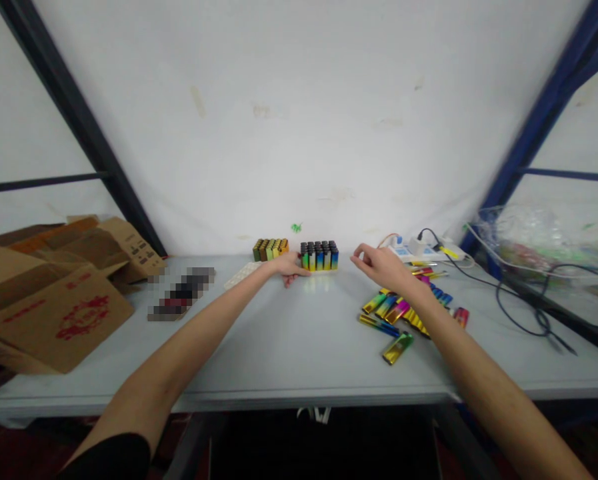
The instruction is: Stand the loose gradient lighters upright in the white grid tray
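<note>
A block of upright lighters (319, 257) with black tops and blue, green and yellow bodies stands near the wall. My left hand (289, 265) is at its left side, fingers spread, the thumb side close to the block. To the right of the block my right hand (376, 261) hangs with fingers bent and close together; whether anything is between them is too small to tell. Another upright group of gold and green lighters (271, 249) stands behind my left hand. Loose shiny lighters (397, 347) lie scattered below and around my right forearm, which hides some of them.
Open cardboard boxes (63, 313) sit on the table (279, 360) at the left, beside a blurred dark item (185, 293). A white tray (243, 273) lies behind my left forearm. At the right are a power strip (423, 252), black cables (523, 323) and clear plastic (539, 233).
</note>
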Demonstrator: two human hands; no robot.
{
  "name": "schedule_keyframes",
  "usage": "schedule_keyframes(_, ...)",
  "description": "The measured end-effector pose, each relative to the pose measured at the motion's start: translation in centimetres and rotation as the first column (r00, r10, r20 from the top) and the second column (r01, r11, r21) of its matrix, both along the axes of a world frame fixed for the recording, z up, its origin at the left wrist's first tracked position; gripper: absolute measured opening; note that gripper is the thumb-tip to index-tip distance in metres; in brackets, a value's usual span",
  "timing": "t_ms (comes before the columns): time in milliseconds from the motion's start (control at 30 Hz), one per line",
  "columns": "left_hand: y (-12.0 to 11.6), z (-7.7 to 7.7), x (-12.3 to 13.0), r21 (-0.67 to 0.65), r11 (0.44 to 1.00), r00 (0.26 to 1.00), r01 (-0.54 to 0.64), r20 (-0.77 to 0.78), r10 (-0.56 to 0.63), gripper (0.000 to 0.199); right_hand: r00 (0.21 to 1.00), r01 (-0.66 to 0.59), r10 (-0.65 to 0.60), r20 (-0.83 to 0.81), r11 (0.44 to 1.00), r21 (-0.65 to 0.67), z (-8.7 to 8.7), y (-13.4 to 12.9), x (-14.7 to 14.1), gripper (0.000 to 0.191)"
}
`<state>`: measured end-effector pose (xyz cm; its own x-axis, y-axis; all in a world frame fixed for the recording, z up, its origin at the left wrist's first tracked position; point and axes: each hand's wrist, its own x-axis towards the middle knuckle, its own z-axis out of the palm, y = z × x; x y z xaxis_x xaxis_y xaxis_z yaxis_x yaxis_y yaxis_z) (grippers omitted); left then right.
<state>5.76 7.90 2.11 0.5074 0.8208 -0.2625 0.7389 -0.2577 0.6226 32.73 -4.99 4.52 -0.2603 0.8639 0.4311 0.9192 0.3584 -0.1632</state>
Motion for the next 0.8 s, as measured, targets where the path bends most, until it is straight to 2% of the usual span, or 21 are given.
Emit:
schedule_keyframes(100, -0.9, 0.0, -0.1, 0.087, 0.995, 0.999, -0.046, 0.005, 0.046, 0.083, 0.996, 0.056, -0.049, 0.073, 0.994, -0.095, -0.5, 0.7, 1.6, 0.03)
schedule_keyframes(200, -2.9, 0.1, -2.2, 0.277, 0.955, 0.995, -0.102, 0.017, 0.101, 0.077, 0.973, 0.161, -0.115, 0.201, 0.96, -0.228, -1.4, 1.2, 3.4, 0.04)
schedule_keyframes(233, -3.7, 0.1, -3.3, 0.442, 0.89, 0.993, -0.11, 0.012, 0.116, 0.067, 0.962, 0.206, -0.143, 0.232, 0.94, -0.272, -1.7, 1.3, 4.0, 0.045)
schedule_keyframes(300, -5.4, 0.0, -5.9, 0.652, 0.757, 0.99, -0.048, -0.071, 0.124, 0.054, 0.949, 0.27, -0.184, 0.257, 0.894, -0.357, -2.2, 1.4, 4.8, 0.053)
schedule_keyframes(400, -7.9, -0.8, -9.8, 0.771, 0.636, 0.936, 0.045, -0.256, 0.244, 0.055, 0.945, 0.303, -0.201, 0.257, 0.835, -0.46, -2.3, 1.3, 5.3, 0.06)
schedule_keyframes(433, -8.7, -1.2, -10.7, 0.764, 0.642, 0.899, 0.066, -0.324, 0.294, 0.06, 0.943, 0.313, -0.206, 0.26, 0.813, -0.491, -2.3, 1.2, 5.3, 0.062)
schedule_keyframes(500, -10.4, -1.9, -12.0, 0.693, 0.718, 0.827, 0.058, -0.436, 0.354, 0.066, 0.942, 0.324, -0.209, 0.263, 0.775, -0.542, -2.1, 1.1, 5.1, 0.062)
schedule_keyframes(533, -11.2, -2.2, -12.2, 0.644, 0.764, 0.798, 0.044, -0.483, 0.361, 0.065, 0.944, 0.319, -0.201, 0.262, 0.765, -0.559, -2.0, 1.0, 5.0, 0.061)
schedule_keyframes(600, -12.7, -2.6, -11.9, 0.614, 0.786, 0.781, 0.074, -0.526, 0.337, 0.063, 0.947, 0.304, -0.173, 0.272, 0.761, -0.574, -1.9, 0.9, 4.7, 0.058)
schedule_keyframes(700, -14.5, -2.7, -10.1, 0.588, 0.789, 0.846, 0.179, -0.502, 0.182, 0.057, 0.938, 0.308, -0.141, 0.318, 0.761, -0.571, -1.9, 1.0, 4.2, 0.056)
schedule_keyframes(800, -15.1, -2.8, -7.7, 0.62, 0.745, 0.925, 0.247, -0.38, 0.01, 0.047, 0.932, 0.324, -0.152, 0.329, 0.758, -0.567, -1.9, 1.0, 4.0, 0.059)
